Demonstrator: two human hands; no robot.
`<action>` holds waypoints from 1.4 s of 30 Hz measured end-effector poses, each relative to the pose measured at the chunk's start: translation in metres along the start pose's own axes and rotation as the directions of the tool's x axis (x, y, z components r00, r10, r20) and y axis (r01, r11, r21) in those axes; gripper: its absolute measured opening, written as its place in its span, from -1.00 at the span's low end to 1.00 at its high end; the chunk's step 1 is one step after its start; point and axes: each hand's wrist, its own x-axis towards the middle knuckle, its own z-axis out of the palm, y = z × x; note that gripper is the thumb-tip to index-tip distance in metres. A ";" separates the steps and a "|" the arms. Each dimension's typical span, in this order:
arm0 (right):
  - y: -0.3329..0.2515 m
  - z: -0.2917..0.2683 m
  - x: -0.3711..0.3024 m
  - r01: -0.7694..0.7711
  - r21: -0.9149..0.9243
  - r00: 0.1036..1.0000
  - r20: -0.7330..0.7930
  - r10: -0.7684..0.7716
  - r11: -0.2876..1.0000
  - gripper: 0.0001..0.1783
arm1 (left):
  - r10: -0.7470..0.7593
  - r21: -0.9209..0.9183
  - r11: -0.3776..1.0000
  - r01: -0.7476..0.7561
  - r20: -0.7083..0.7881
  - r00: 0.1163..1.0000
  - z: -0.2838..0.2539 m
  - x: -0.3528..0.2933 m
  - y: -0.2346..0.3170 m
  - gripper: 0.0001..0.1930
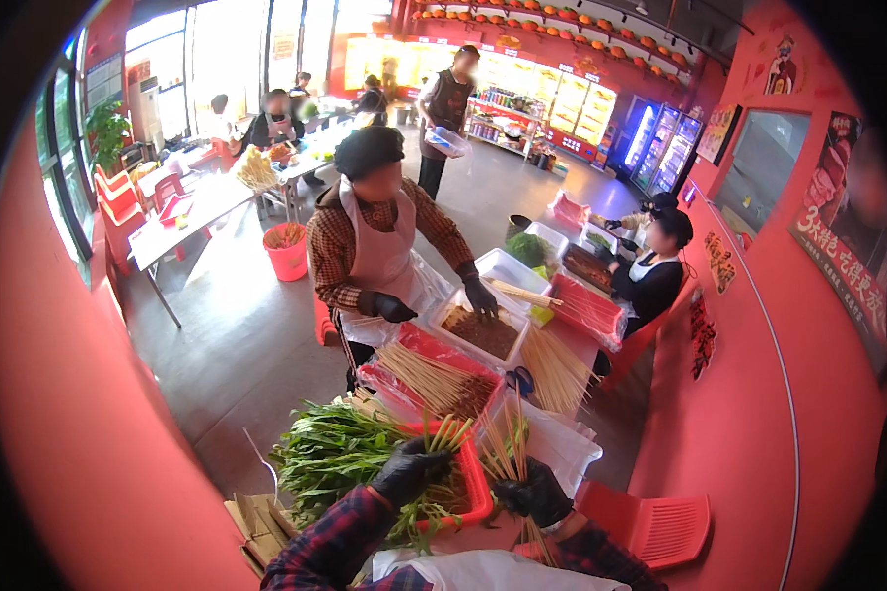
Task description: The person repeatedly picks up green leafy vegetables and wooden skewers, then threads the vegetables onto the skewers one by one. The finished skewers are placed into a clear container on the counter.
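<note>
My left hand [411,471], in a black glove, is closed around pale green stems [449,433] over the red basket. To its right, my right hand [534,492], also gloved in black, grips a bundle of thin bamboo skewers [506,439] that stick out above and below the fist. Long leafy greens [340,455] spill over the left side of the red plastic basket [480,491]. The fingertips of both hands are partly hidden.
Beyond the basket sit a red tray [419,340] of filled skewers, a white tub [478,330] of brown pieces, blue-handled scissors [522,380] and loose skewers [559,369]. A person [379,236] works opposite; others sit farther right. A red chair [650,522] stands at my right.
</note>
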 end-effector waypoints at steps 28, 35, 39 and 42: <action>0.006 0.006 -0.011 -0.023 -0.023 0.992 -0.125 0.020 0.999 -0.79 | -0.093 -0.042 0.995 0.090 -0.059 0.994 0.016 -0.007 -0.007 -0.82; 0.004 0.007 -0.012 -0.019 -0.015 0.994 -0.109 0.018 1.000 -0.83 | -0.084 -0.060 0.995 0.084 0.002 0.996 0.009 -0.005 -0.012 -0.80; 0.007 0.007 -0.010 -0.025 -0.043 0.997 -0.079 0.021 0.999 -0.77 | -0.087 -0.063 0.994 0.086 -0.021 0.996 0.013 -0.006 -0.013 -0.80; 0.011 0.007 -0.008 -0.019 -0.031 0.997 -0.077 0.017 0.999 -0.73 | -0.083 -0.062 0.995 0.082 -0.020 0.996 0.016 -0.007 -0.014 -0.80</action>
